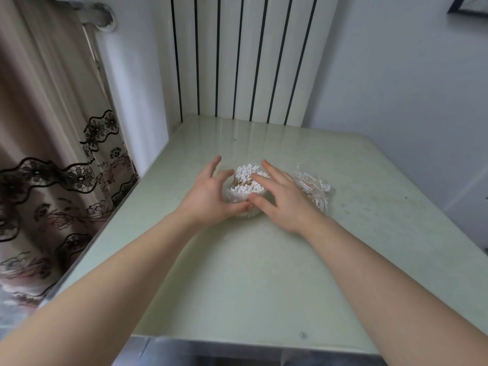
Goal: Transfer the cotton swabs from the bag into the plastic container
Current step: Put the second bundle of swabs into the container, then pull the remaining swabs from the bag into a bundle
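Most of the white-tipped, wooden-stemmed cotton swabs (247, 180) stand heaped in the round clear plastic container (233, 198), mid-table, heads poking above its rim; a few loose ones lie inside the crumpled clear plastic bag (317, 191), which sits just beside the container on its right, touching or nearly so; can't tell which.

Step, as I read it: late in the transfer; you're settling or steadying the heap, not pouring; the bag is not held by either hand.

Next move likely calls for this: take up the bag, find its open mouth, tip or pick the leftovers out over the container; keep one hand bracing the container, since it looks light and full and could tip or spill swabs.

Your left hand (208, 194) is spread, fingers fanned and slightly bent around the container's left side, thumb tip against its near wall; no real grip visible. Your right hand (282, 199) is spread too, palm down, fingers stretched over the swab heads, thumb close to the near rim; whether the fingertips press the swabs or hover, can't tell. Both forearms reach in bare from the near edge, converging on the container.

Around it: pale green glossy table (250, 273); white ribbed radiator (245, 56) behind; beige curtain with black lace trim (52, 154) on the left.
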